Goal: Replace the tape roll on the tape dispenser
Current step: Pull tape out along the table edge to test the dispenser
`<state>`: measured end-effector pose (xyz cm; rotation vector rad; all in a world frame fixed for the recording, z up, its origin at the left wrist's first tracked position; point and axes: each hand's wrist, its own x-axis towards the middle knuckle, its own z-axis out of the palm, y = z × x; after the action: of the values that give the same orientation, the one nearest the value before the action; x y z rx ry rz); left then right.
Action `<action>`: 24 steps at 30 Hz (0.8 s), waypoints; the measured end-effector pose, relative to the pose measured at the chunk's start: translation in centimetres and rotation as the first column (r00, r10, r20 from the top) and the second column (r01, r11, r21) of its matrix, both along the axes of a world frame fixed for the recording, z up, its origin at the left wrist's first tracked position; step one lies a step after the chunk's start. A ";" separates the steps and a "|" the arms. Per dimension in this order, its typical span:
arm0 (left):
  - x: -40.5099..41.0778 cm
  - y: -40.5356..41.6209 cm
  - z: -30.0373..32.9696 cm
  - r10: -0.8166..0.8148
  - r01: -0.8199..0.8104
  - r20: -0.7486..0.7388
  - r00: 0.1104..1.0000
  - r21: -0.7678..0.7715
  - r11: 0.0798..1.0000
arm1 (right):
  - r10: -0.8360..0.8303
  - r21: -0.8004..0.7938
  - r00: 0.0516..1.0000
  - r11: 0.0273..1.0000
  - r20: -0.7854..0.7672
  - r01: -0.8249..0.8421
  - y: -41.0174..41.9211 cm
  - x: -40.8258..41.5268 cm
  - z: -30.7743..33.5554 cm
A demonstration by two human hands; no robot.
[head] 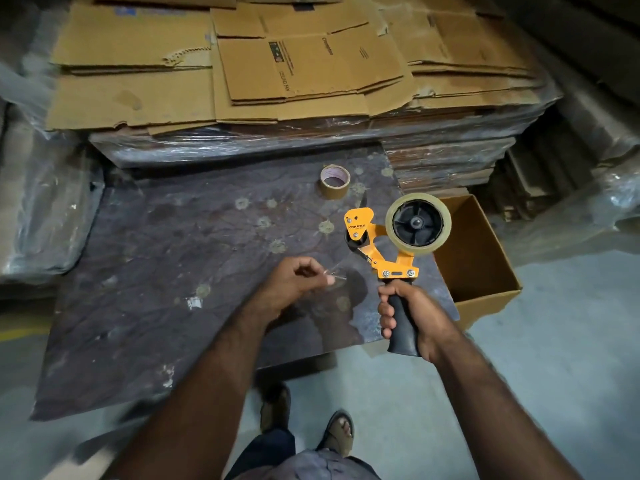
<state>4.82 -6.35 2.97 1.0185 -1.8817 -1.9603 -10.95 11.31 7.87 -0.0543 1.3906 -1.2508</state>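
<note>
The right hand is wrapped tight around the black grip of the tape dispenser, holding it upright over the near right corner of the worktop, with the orange frame rising from the fist and its plate marked "MUNIX" leaning to the left. A clear tape roll sits on the black hub at the top right of the frame, its open side turned toward the camera. The left hand hovers just left of the dispenser with its fingers curled in, thumb and forefinger pinching a thin strip of clear tape that runs to the right toward the dispenser's front end; where it joins the dispenser is too faint to tell. A brown tape roll stands on its flat side at the far part of the worktop, well apart from both hands. The worktop is a dark, stained sheet with pale spots. An open cardboard box sits on the floor just right of it, behind the dispenser. Flattened cartons lie stacked on plastic-wrapped bundles at the far side. Near the bottom edge, 2 sandalled feet stand on the grey floor.
</note>
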 end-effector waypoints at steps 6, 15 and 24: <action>-0.4 -6.0 0.4 0.020 0.204 0.211 0.977 -0.964 0.168 | 0.002 0.030 0.998 1.000 -0.065 0.000 -1.1 1.4 0.9; -2.4 -4.6 -0.3 0.177 -0.218 0.159 0.971 0.295 0.930 | -0.127 0.040 0.984 0.990 -0.128 0.133 -1.7 2.0 2.4; -4.4 -0.4 1.3 -0.284 0.086 0.091 0.954 0.829 0.553 | -0.128 0.127 0.958 0.978 -0.258 0.165 -1.6 3.3 2.5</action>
<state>0.39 -6.72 4.24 1.3134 -1.0963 -3.0954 -7.70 9.69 10.35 -0.0052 1.7282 -1.2923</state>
